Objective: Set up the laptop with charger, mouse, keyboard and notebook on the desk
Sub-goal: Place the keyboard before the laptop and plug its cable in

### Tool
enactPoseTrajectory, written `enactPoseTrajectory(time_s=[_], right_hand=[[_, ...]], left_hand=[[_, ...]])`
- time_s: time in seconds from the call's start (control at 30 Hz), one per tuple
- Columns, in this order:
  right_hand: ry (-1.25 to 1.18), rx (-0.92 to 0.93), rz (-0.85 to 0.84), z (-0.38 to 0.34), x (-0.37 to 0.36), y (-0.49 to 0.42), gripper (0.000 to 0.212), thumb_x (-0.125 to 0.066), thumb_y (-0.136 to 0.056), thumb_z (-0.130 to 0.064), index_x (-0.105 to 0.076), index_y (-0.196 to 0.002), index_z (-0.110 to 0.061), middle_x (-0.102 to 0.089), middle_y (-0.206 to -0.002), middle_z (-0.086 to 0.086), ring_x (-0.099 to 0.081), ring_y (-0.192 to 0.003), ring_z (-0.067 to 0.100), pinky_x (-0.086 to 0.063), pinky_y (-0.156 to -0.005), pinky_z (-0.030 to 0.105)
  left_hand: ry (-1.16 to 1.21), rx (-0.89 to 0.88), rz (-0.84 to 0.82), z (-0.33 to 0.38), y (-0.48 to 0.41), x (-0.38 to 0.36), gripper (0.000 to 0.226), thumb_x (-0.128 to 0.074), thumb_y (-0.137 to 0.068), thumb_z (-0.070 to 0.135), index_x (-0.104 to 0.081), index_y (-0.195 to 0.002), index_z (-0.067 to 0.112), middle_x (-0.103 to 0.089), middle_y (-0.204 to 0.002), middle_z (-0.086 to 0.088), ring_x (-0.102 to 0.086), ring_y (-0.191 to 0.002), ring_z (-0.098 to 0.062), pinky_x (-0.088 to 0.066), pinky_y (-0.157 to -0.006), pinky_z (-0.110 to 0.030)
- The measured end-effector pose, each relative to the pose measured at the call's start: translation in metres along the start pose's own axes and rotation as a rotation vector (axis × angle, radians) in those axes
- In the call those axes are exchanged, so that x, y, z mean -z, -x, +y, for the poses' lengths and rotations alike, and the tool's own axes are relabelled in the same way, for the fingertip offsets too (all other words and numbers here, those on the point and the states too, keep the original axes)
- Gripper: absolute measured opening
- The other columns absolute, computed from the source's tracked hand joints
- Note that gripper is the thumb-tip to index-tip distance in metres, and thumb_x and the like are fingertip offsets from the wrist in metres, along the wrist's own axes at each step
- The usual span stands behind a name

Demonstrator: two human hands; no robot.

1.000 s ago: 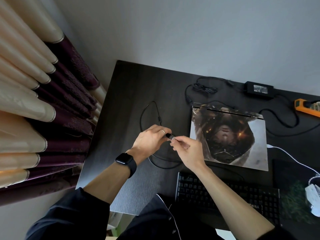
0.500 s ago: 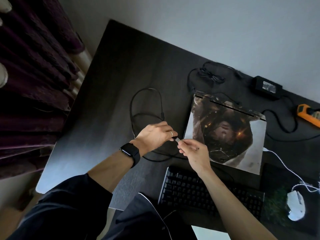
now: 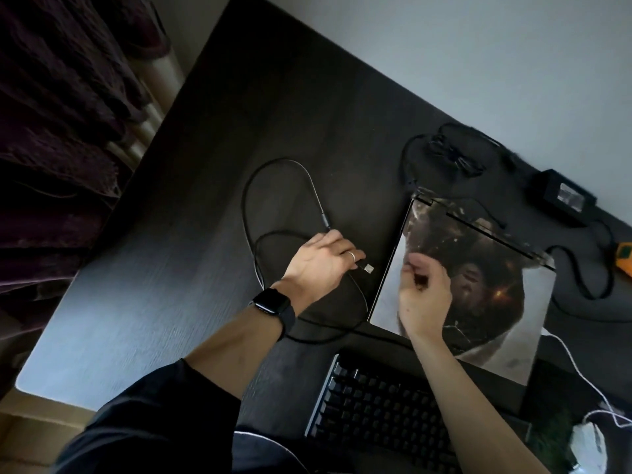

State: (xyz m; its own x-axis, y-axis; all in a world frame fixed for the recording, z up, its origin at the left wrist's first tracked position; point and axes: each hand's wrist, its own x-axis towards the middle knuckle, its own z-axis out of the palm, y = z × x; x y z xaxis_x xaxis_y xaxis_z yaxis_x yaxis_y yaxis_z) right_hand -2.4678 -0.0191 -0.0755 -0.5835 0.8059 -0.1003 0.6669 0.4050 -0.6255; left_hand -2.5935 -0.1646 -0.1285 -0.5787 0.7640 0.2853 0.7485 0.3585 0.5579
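While the left hand [image 3: 321,265] lies low over the dark desk [image 3: 191,206], its fingers are curled around the end of a black cable [image 3: 249,186], so that the silver USB plug [image 3: 369,278] sticks out just past the fingertips, pointing toward the laptop's left edge. A ring shows on one finger, and a dark smartwatch [image 3: 272,304] sits on that wrist. From the hand the cable loops away across the desk and back, passing under the wrist toward the keyboard.

The right hand [image 3: 424,292] hangs above the closed laptop [image 3: 478,285], blurred; its fingers are bent in toward the thumb, and whether they pinch anything I cannot tell. The laptop lid carries a printed picture and lies flat between the cable loop and the far right side of the desk.

Just in front of the laptop, toward the person, sits the black keyboard [image 3: 383,405], partly crossed by the right forearm. A white mouse [image 3: 590,446] rests at the lower right corner with its white cord [image 3: 574,367] running up beside the laptop. Behind the laptop, the black charger brick [image 3: 561,196] lies near the wall, its leads bundled and trailing nearby. An orange object [image 3: 624,260] peeks in at the right edge.
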Motion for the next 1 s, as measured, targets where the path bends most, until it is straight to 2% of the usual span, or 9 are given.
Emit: enactPoseTrajectory(time_s=[0.07,0.13,0.3,0.47,0.57,0.77,0.87,1.0], right_hand=[[0.137,0.107,0.060,0.010,-0.007,-0.013,0.019,-0.063,-0.090,-0.014,-0.065,-0.109,-0.020,-0.059,-0.115,0.000,-0.050,-0.105,0.017,-0.045,-0.092,0.036],[0.237,0.198,0.124,0.016,-0.014,-0.022,0.021,-0.059,-0.089,-0.015,-0.064,-0.109,-0.014,-0.057,-0.118,0.009,-0.050,-0.106,0.026,-0.040,-0.093,0.039],[0.388,0.177,0.261,0.012,-0.035,-0.022,0.020,-0.056,-0.087,-0.015,-0.060,-0.106,-0.010,-0.056,-0.115,0.016,-0.050,-0.099,0.035,-0.036,-0.080,0.040],[0.406,0.166,0.295,0.014,-0.039,-0.022,0.020,-0.058,-0.087,-0.014,-0.059,-0.106,-0.010,-0.055,-0.115,0.015,-0.049,-0.100,0.033,-0.036,-0.080,0.039],[0.390,0.174,0.289,0.015,-0.040,-0.023,0.020,-0.058,-0.086,-0.013,-0.059,-0.106,-0.010,-0.055,-0.115,0.016,-0.049,-0.101,0.034,-0.034,-0.083,0.036],[0.380,0.160,0.280,0.012,-0.042,-0.021,0.018,-0.057,-0.088,-0.013,-0.058,-0.106,-0.011,-0.055,-0.117,0.015,-0.050,-0.103,0.034,-0.037,-0.082,0.041],[0.384,0.159,0.282,0.012,-0.041,-0.021,0.018,-0.057,-0.088,-0.014,-0.058,-0.106,-0.012,-0.055,-0.117,0.014,-0.049,-0.103,0.033,-0.038,-0.082,0.041],[0.376,0.148,0.274,0.012,-0.039,-0.021,0.019,-0.055,-0.088,-0.016,-0.058,-0.106,-0.013,-0.054,-0.117,0.013,-0.048,-0.106,0.032,-0.038,-0.084,0.041]], left_hand=[[0.007,0.012,-0.015,-0.002,-0.004,-0.007,0.025,-0.085,-0.075,0.021,-0.078,-0.099,0.023,-0.072,-0.091,0.011,-0.048,-0.093,-0.014,-0.037,-0.077,-0.024],[0.027,0.028,-0.019,-0.001,-0.005,-0.012,0.025,-0.085,-0.074,0.021,-0.078,-0.098,0.025,-0.072,-0.091,0.014,-0.046,-0.093,-0.013,-0.043,-0.074,-0.025],[0.094,0.040,0.018,0.002,-0.007,-0.025,0.027,-0.084,-0.075,0.017,-0.078,-0.100,0.025,-0.072,-0.094,0.013,-0.047,-0.094,-0.014,-0.050,-0.073,-0.027],[0.135,0.058,0.061,0.004,-0.005,-0.034,0.026,-0.081,-0.079,0.015,-0.078,-0.104,0.022,-0.072,-0.096,0.011,-0.052,-0.096,-0.014,-0.051,-0.078,-0.028],[0.128,0.078,0.068,0.005,-0.005,-0.037,0.028,-0.081,-0.079,0.013,-0.078,-0.105,0.023,-0.072,-0.096,0.012,-0.053,-0.096,-0.014,-0.044,-0.082,-0.025],[0.111,0.133,0.064,0.012,-0.007,-0.036,0.025,-0.076,-0.083,0.019,-0.077,-0.108,0.024,-0.070,-0.093,0.011,-0.050,-0.095,-0.014,-0.042,-0.078,-0.026],[0.115,0.105,0.061,0.011,-0.007,-0.036,0.023,-0.074,-0.085,0.021,-0.077,-0.108,0.024,-0.069,-0.092,0.011,-0.052,-0.093,-0.015,-0.039,-0.079,-0.024],[0.086,0.046,0.056,0.007,-0.007,-0.038,0.023,-0.077,-0.083,0.019,-0.078,-0.106,0.024,-0.069,-0.092,0.010,-0.053,-0.091,-0.016,-0.043,-0.078,-0.026]])
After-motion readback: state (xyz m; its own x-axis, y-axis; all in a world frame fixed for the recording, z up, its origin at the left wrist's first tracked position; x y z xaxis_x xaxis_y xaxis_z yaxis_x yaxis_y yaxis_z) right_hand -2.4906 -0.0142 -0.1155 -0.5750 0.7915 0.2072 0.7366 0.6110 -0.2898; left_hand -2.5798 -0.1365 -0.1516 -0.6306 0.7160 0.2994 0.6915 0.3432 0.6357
